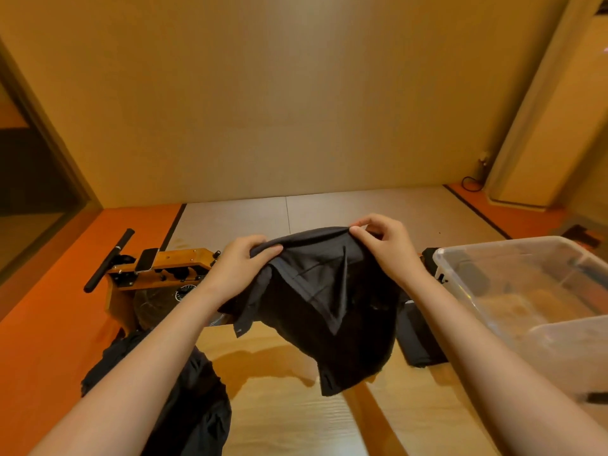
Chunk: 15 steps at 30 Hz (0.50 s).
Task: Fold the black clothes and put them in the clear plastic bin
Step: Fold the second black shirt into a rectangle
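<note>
Tan walls and an orange floor frame a pale wooden table in the foreground. Both arms reach out over it, the hands held apart at about the same height. The left hand grips the top edge of a black garment, its fingers curled over the cloth and the thumb pressed along the fold. The right hand pinches the same edge farther along between thumb and forefinger, with the other fingers loosely bent behind. The garment hangs between the hands, bunched and creased, its lower end dangling just above the tabletop.

A heap of black clothes lies at the table's left edge, under the left forearm. Another dark piece lies flat on the table beside the clear plastic bin, which stands at the right. A wooden machine with a black bar stands on the floor beyond the table on the left.
</note>
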Each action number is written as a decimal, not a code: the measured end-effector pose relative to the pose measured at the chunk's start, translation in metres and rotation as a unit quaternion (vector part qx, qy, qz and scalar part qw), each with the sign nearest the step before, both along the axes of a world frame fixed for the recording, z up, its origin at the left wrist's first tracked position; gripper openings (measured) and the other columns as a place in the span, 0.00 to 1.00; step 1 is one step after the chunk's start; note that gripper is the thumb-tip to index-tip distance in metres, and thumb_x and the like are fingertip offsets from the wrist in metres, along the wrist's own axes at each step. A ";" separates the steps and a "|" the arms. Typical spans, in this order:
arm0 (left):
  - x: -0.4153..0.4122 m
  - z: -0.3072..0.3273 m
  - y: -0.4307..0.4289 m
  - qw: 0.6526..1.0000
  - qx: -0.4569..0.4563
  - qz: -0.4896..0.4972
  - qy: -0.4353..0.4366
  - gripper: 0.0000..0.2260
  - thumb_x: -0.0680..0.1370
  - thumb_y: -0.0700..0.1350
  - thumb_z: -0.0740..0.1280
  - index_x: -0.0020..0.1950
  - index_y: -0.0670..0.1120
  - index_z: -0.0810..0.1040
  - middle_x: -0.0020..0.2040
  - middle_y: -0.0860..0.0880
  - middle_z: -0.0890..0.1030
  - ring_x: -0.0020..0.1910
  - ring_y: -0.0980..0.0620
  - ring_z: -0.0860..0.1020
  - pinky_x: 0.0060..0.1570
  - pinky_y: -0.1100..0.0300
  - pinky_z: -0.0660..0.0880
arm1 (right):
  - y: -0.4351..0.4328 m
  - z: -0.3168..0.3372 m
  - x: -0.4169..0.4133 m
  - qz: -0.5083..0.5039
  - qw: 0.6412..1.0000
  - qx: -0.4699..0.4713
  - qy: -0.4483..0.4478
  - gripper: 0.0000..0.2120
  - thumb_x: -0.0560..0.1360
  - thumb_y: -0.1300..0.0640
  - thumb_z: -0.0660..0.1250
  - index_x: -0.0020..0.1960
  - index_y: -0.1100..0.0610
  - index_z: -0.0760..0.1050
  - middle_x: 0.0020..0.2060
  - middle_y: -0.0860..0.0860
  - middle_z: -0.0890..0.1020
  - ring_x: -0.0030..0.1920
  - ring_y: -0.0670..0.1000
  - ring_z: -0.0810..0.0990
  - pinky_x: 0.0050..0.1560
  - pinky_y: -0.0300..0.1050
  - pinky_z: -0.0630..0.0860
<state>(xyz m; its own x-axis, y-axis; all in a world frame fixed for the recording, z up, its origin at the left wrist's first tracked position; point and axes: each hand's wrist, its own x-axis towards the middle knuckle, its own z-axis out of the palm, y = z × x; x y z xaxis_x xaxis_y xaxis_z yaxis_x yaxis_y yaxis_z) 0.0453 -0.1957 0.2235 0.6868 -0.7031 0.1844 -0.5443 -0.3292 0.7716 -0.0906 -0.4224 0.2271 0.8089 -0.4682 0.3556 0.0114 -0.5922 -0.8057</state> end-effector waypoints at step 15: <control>-0.022 -0.220 0.035 0.937 0.311 0.007 0.161 0.27 0.76 0.53 0.70 0.71 0.48 0.67 0.70 0.48 0.69 0.68 0.50 0.68 0.66 0.58 0.66 | 0.059 -0.207 -0.029 0.141 0.928 -0.105 0.329 0.12 0.78 0.50 0.66 0.60 0.50 0.76 0.55 0.45 0.77 0.60 0.46 0.72 0.62 0.42 0.70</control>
